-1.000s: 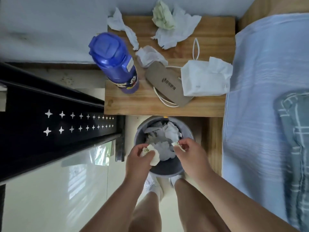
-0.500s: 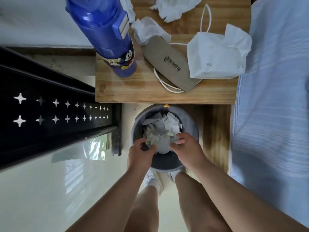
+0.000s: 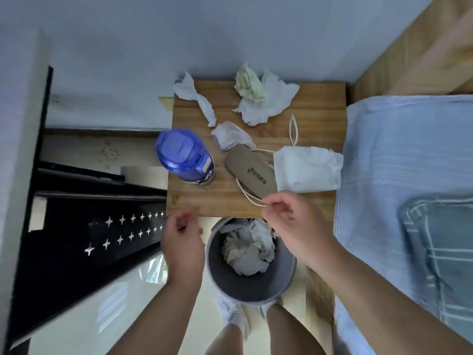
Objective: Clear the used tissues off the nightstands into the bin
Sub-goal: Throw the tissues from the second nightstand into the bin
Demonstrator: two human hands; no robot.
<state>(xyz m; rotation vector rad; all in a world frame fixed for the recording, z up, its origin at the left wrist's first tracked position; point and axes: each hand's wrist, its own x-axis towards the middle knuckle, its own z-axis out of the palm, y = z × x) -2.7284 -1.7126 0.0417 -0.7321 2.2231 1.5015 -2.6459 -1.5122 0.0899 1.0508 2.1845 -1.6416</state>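
A grey bin (image 3: 253,288) stands on the floor just in front of the wooden nightstand (image 3: 320,119), with crumpled tissues (image 3: 247,248) inside. On the nightstand lie several used tissues: a twisted white one (image 3: 197,98) at the back left, a greenish one (image 3: 249,83) on a large white one (image 3: 268,106) at the back, and a small white one (image 3: 230,135) in the middle. My left hand (image 3: 183,242) hovers left of the bin, fingers loosely curled, holding nothing. My right hand (image 3: 294,221) is above the bin's far rim at the nightstand's front edge, also without anything in it.
A blue bottle (image 3: 185,158) stands at the nightstand's left front. A tan case (image 3: 252,175) with a white cord and a white tissue pack (image 3: 307,172) lie at the front right. A bed with blue bedding (image 3: 399,175) is right; a black frame (image 3: 84,226) is left.
Both hands have come up out of the bin and let go of the tissues, which now lie inside it. The view has tilted up towards the nightstand.
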